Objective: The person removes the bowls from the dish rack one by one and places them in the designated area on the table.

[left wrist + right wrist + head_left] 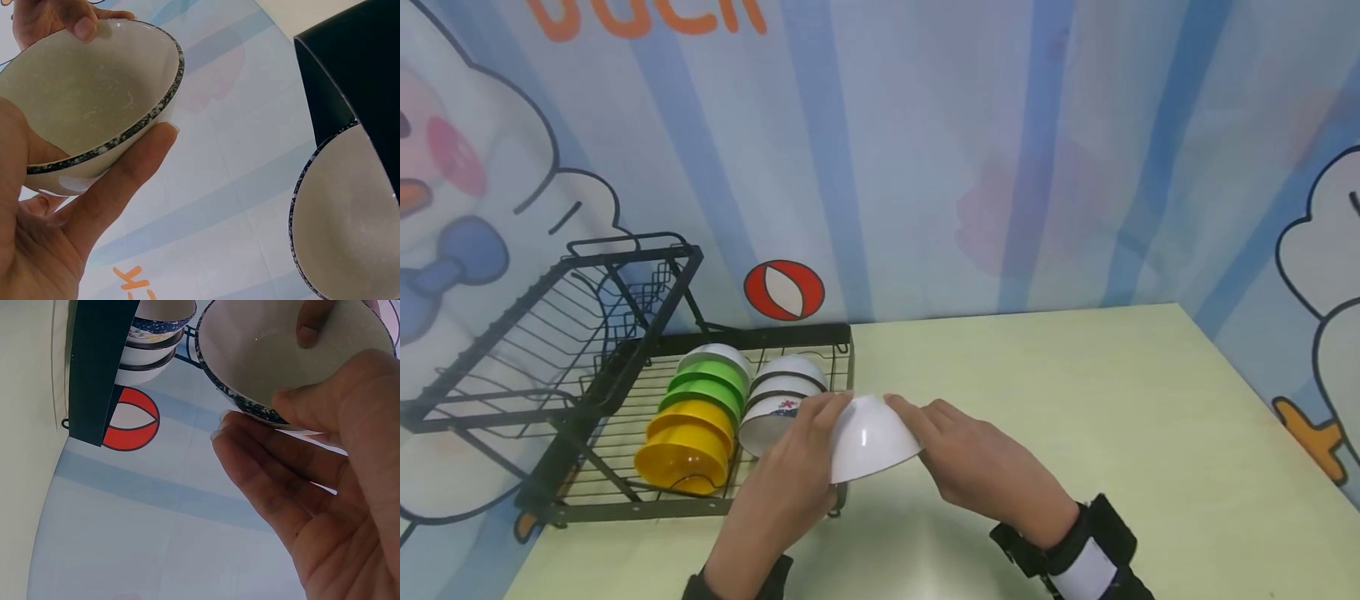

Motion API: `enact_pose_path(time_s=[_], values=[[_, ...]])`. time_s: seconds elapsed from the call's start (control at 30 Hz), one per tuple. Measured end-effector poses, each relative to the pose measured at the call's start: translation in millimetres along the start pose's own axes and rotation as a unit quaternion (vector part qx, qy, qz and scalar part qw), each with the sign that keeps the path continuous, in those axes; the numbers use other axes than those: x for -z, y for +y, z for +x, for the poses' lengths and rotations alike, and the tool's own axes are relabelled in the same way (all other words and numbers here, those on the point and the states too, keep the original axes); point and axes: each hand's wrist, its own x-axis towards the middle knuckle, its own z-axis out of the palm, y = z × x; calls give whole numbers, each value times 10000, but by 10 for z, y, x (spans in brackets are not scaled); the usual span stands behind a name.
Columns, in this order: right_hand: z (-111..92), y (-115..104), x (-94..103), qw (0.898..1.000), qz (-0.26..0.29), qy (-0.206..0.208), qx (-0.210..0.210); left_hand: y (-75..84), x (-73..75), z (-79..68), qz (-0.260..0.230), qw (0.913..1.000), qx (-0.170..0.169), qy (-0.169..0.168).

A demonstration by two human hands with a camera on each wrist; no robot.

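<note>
Both hands hold one white bowl (872, 442) tilted above the table, just right of the rack. In the left wrist view its speckled dark rim and pale inside show. My left hand (793, 467) grips the bowl's left side, the thumb inside and fingers along the outer wall. On the opposite side my right hand (981, 467) pinches the rim, its thumb (306, 406) inside and its fingers outside. Close behind the left hand, a row of white bowls (786, 383) leans in the rack, the front one with a flower print.
The black dish rack (700, 506) stands at the left, with an upper wire shelf (490, 412) on its left side. Yellow bowls (681, 454), green bowls (707, 385) and a white one form another row in it. Pale table surface (1075, 400) extends to the right, below a printed backdrop (925, 167).
</note>
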Motion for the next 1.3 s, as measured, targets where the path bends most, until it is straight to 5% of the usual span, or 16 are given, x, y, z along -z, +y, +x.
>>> enact_pose_path(time_s=[1.3], values=[[-8,-54,-7,9999,-28,-62,-137,10,41,-31,76,9999,-127,-18]])
